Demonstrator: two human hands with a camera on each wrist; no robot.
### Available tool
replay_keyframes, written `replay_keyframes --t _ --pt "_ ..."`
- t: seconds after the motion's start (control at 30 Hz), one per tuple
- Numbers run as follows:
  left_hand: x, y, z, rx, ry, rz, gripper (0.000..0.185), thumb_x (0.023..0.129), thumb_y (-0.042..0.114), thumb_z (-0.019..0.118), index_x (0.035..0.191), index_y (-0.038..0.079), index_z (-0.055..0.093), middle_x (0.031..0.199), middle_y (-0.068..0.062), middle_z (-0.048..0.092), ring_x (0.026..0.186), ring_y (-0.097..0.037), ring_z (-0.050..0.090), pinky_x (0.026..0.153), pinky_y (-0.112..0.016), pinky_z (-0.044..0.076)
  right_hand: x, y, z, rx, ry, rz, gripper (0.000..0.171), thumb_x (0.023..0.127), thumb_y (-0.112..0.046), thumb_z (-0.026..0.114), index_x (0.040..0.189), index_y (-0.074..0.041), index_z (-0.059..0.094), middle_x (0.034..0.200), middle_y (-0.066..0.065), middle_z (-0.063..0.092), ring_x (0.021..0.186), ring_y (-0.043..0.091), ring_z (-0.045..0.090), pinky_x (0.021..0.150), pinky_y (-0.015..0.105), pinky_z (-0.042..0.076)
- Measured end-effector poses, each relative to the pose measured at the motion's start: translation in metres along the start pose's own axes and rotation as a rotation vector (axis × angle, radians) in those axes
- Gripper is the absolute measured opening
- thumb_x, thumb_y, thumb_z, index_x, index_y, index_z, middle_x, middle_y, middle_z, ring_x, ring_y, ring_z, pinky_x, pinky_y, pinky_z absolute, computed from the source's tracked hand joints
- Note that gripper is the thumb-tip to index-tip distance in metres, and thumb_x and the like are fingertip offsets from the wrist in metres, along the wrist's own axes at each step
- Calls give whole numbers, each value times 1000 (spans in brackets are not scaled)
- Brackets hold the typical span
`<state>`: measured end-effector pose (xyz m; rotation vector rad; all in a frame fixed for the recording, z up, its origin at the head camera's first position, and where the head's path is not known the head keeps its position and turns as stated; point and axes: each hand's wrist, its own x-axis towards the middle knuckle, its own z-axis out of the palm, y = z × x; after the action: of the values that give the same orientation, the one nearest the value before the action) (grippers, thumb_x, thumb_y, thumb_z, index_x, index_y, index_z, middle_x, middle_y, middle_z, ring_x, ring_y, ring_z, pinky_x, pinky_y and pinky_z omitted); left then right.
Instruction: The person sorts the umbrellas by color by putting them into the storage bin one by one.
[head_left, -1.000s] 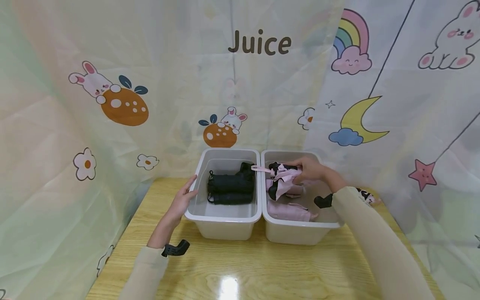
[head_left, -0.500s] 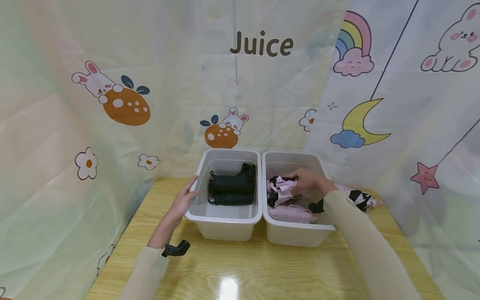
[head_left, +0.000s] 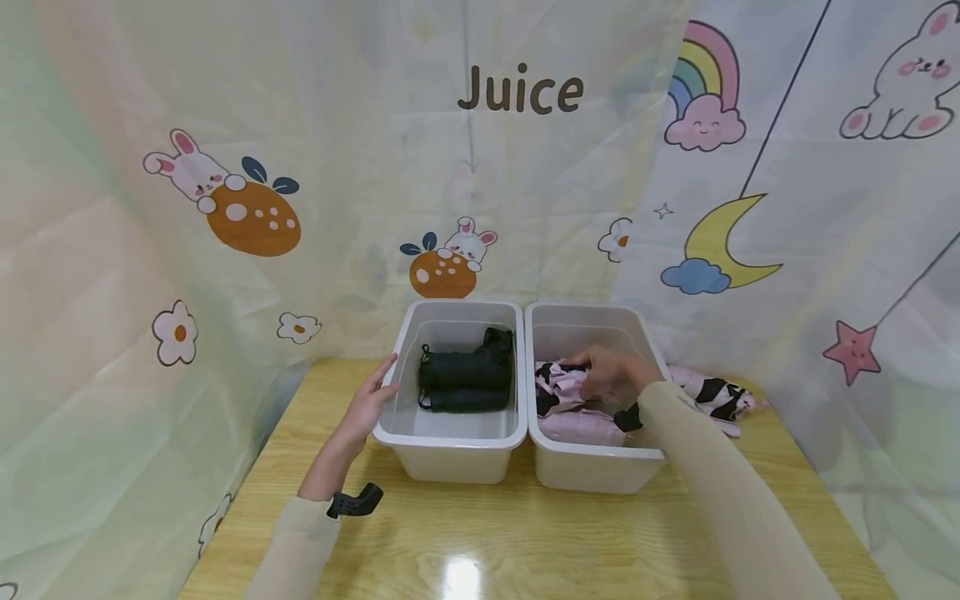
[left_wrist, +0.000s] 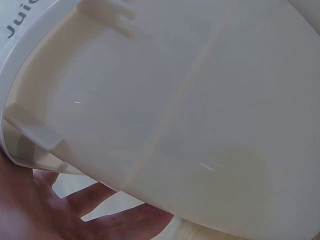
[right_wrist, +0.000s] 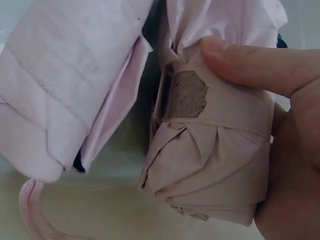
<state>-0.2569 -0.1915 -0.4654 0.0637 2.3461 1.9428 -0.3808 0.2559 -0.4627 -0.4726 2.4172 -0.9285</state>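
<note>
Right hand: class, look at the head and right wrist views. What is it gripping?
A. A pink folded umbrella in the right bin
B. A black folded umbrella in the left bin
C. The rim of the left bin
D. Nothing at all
A: the right hand curls its thumb and fingers round a pink folded umbrella inside the right bin, while the black umbrellas lie untouched in the left bin.

- Two bins stand side by side on the desk (head_left: 525,542), touching, in front of the curtain (head_left: 375,167).
- The left bin (head_left: 450,437) holds the dark folded umbrellas (head_left: 465,382).
- The right bin (head_left: 592,467) holds the folded umbrellas (head_left: 558,392).
- The left hand (head_left: 367,404) rests against the left bin's outer left wall.
- The right hand (head_left: 615,375) is inside the right bin, on an umbrella.
- Another umbrella (head_left: 712,396) lies on the desk, right of the right bin.
</note>
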Motion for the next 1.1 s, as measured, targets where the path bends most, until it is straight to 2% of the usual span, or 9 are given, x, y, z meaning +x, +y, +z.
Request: replay_keyframes --t 0.1,0.2,0.37,0.43,0.57,0.7,0.8,0.93,1.1 --pt "-1 0 0 0 9 2 57 104 24 44 156 30 22 161 -9 11 139 -39 26 103 -57 32 5 5 1 -47 -5 -19 79 71 4 80 142 -15 51 144 14 45 109 27 42 70 31 49" --pt "-1 -1 1 -2 8 7 57 104 24 44 156 29 22 161 -9 12 138 -39 27 102 -57 33 8 11 3 -107 -25 -33 73 73 -3 81 140 -15 55 140 11 50 108 25 45 76 30 48" --pt "-1 -1 2 -5 -2 6 56 104 25 44 156 29 22 161 -8 11 138 -39 27 102 -57 33 11 9 5 -195 -32 -126 52 75 1 73 127 -5 66 115 14 66 101 25 57 79 32 49" --pt "-1 -2 2 -5 -8 10 57 104 25 43 156 29 21 161 -8 11 139 -39 26 102 -58 32 10 7 5 -173 -33 -135 46 77 5 69 123 -1 67 109 17 68 100 29 60 78 35 50" --pt "-1 -3 1 -7 -3 15 56 104 25 43 156 29 22 161 -7 10 139 -38 25 103 -57 32 9 4 -1 -161 -12 -131 40 82 4 66 122 2 66 108 19 68 101 29 62 79 36 51" --pt "-1 -4 1 0 1 12 56 104 24 43 156 29 22 162 -7 9 139 -39 26 102 -56 33 3 -5 -21 -123 21 -110 35 90 -3 63 125 2 63 117 21 65 105 31 61 86 43 50" --pt "-2 -3 0 5 6 9 56 104 24 43 156 29 21 161 -8 9 138 -40 27 101 -57 34 -12 -19 -47 -75 28 -69 36 96 -8 56 131 1 58 128 24 57 112 37 57 96 52 43" --pt "-3 -1 -2 0 7 11 56 104 25 43 156 29 21 161 -9 11 137 -40 28 100 -58 35 -40 -31 -82 -20 79 -50 37 100 -12 50 135 -1 55 134 25 52 113 40 56 97 56 40" --pt "-3 0 0 -6 -9 4 56 105 25 43 156 29 22 161 -9 12 137 -39 29 100 -57 34 -84 -28 -113 13 216 -62 41 101 -19 53 139 -2 51 132 24 54 111 39 57 94 54 44"
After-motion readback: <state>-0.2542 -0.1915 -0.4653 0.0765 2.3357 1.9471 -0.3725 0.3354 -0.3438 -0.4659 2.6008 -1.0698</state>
